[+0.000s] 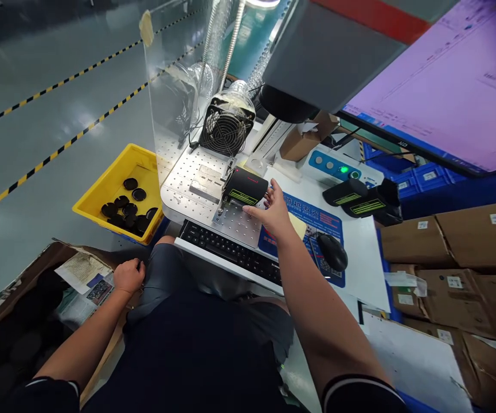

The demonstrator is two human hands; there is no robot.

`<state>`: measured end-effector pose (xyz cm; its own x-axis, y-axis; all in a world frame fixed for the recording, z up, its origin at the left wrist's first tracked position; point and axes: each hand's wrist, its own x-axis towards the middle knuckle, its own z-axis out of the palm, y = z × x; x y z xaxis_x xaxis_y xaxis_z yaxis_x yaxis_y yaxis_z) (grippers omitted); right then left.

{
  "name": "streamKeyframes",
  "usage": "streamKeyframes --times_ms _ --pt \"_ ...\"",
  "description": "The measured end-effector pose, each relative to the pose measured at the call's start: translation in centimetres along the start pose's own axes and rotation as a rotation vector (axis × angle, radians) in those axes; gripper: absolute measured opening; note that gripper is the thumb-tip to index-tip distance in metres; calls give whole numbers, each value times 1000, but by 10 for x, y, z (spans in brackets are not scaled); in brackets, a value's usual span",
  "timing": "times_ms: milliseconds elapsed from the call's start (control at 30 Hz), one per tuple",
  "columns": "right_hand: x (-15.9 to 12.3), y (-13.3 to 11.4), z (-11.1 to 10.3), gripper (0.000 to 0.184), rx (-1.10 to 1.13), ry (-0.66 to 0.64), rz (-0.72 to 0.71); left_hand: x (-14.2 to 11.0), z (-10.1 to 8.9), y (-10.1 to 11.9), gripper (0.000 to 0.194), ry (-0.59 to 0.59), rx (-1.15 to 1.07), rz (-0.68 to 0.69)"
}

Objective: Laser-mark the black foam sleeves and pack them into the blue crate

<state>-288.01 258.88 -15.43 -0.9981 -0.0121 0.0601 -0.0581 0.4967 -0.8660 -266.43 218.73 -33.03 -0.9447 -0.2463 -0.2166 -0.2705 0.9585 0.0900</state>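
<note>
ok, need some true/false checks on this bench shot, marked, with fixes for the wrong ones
1. The right hand is at one end of a black part with yellow-green markings. True.
2. The left hand is on the mouse. False: it is by the left thigh; the mouse lies on the blue mat.
3. Round black pieces lie in the yellow bin. True.
4. The keyboard lies on top of the perforated plate. False: it is beyond the plate's near edge, on the person's side.
5. A green light is lit on the control box. True.
</note>
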Motion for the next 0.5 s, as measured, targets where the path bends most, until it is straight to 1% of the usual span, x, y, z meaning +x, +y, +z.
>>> streamKeyframes --times_ms 67,167,267,333,367,433,467,500 --pt "11 -5 1 123 -10 -37 -10 1 -1 0 42 -5 -24 3" --pt "19 -18 1 120 -53 -39 14 1 -2 1 41 -13 -55 -5" --pt "16 -34 2 115 -118 -23 55 -4 -5 4 39 -26 -73 -32" --pt "12 -40 3 105 -175 -15 90 -9 -6 6 37 -47 -87 -42" --pt "10 -41 3 100 -171 -5 114 -10 -5 6 36 -57 -96 -47" --pt "8 -35 3 105 -125 -4 141 -12 -2 5 34 -72 -109 -62" --pt "8 -30 3 103 -136 31 133 -13 0 4 33 -77 -116 -68" --pt "9 -23 3 98 -157 15 75 -13 1 3 32 -79 -124 -73"
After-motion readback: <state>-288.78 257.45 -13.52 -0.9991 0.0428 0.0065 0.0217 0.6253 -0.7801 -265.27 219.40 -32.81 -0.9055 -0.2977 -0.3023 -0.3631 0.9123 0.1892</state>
